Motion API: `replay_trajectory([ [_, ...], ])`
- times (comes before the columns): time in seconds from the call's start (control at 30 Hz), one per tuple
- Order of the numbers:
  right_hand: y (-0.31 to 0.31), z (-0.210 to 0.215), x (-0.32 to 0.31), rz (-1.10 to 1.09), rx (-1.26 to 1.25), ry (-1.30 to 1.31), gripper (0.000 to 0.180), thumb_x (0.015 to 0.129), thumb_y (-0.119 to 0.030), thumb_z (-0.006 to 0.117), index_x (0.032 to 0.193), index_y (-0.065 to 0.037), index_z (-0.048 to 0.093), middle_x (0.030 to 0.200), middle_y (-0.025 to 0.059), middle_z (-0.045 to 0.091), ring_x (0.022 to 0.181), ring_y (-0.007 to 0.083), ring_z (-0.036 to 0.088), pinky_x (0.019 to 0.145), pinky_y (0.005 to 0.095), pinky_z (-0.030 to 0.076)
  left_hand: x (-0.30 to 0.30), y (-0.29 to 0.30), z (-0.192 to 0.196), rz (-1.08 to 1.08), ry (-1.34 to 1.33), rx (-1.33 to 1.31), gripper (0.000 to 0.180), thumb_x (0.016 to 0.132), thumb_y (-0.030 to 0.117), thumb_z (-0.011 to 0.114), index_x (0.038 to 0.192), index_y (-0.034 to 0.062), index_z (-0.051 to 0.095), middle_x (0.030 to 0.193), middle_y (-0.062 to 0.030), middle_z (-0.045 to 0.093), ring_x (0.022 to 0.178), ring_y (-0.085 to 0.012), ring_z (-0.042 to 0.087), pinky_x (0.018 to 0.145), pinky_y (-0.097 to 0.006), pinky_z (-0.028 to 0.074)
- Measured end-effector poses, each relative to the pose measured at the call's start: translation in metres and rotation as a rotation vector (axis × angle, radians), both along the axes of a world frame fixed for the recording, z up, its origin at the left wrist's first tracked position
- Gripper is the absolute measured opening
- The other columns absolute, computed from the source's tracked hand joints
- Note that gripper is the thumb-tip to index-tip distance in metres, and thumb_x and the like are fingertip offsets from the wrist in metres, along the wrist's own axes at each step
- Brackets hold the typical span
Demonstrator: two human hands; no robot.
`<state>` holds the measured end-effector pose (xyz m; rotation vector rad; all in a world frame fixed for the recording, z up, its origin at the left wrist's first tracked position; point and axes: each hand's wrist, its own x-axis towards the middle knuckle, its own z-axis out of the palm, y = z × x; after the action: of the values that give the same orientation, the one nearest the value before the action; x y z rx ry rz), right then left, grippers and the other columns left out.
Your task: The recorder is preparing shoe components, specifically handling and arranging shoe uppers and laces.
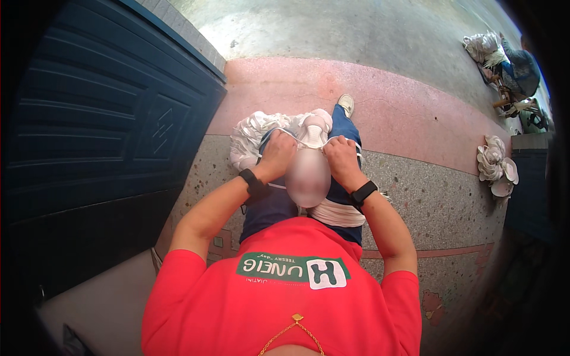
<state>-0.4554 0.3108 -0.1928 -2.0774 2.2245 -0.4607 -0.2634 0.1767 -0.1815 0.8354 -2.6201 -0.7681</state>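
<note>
a thin white cord (300,141) is pinched between the curled fingers of the left hand (281,153) and right hand (343,156), a white shoe-like piece (314,132) lying just beyond and between them, and could be lost if pulled unevenly.

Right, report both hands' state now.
Left hand: closed, fingers pinching a thin white flexible strip.
Right hand: closed, fingers pinching apparently the same strip; exact fingertip contact is hidden.

White strip (299,141), red shirt (237,314), 2 black wristbands (363,193), blue trousers (268,212), speckled grey floor (424,193), apparently cream distant bundle (492,160)
</note>
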Motion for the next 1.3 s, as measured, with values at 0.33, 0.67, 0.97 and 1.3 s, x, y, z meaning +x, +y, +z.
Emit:
replay_trajectory([
  [0.33, -0.005, -0.002, -0.001, 0.1, -0.026, 0.02, 0.009, 0.085, -0.013, 0.061, 0.081, -0.011, 0.069, 0.083, 0.0074, 0.068, 0.095, 0.0253, 0.063, 0.086, 0.0432, 0.044, -0.009, 0.0, 0.018, -0.135, -0.147, -0.206, 0.007, 0.085, 0.006, 0.062, 0.089, 0.0041, 0.067, 0.096, -0.0149, 0.067, 0.101, -0.0365, 0.057, 0.089, -0.047, 0.048],
  [0.67, 0.009, 0.006, 0.011, -0.089, -0.001, -0.066, 0.025, 0.088, -0.033, 0.069, 0.089, -0.008, 0.072, 0.089, 0.0095, 0.067, 0.095, 0.0306, 0.061, 0.08, 0.0486, 0.045, -0.007, -0.001, -0.003, 0.05, 0.013, 0.031, 0.013, 0.085, 0.019, 0.072, 0.081, 0.0062, 0.072, 0.085, -0.0148, 0.07, 0.091, -0.0366, 0.061, 0.084, -0.047, 0.05],
  [0.97, 0.003, 0.001, -0.006, -0.001, 0.325, -0.226, 0.022, 0.093, -0.025, 0.06, 0.096, -0.007, 0.07, 0.099, 0.0167, 0.067, 0.104, 0.0377, 0.06, 0.083, 0.0556, 0.047, 0.0, 0.019, 0.025, -0.08, -0.271, -0.08, 0.026, 0.087, 0.025, 0.071, 0.104, 0.0056, 0.073, 0.097, -0.0142, 0.07, 0.099, -0.0366, 0.06, 0.084, -0.047, 0.05],
  [1.3, 0.014, -0.005, -0.005, 0.068, -0.017, -0.46, 0.017, 0.092, -0.016, 0.06, 0.103, -0.006, 0.068, 0.092, 0.016, 0.066, 0.093, 0.0359, 0.062, 0.08, 0.0476, 0.049, 0.005, -0.015, 0.016, -0.169, -0.07, 0.456, 0.023, 0.088, 0.019, 0.065, 0.1, 0.0013, 0.075, 0.084, -0.0222, 0.071, 0.077, -0.0337, 0.071, 0.072, -0.039, 0.054],
])
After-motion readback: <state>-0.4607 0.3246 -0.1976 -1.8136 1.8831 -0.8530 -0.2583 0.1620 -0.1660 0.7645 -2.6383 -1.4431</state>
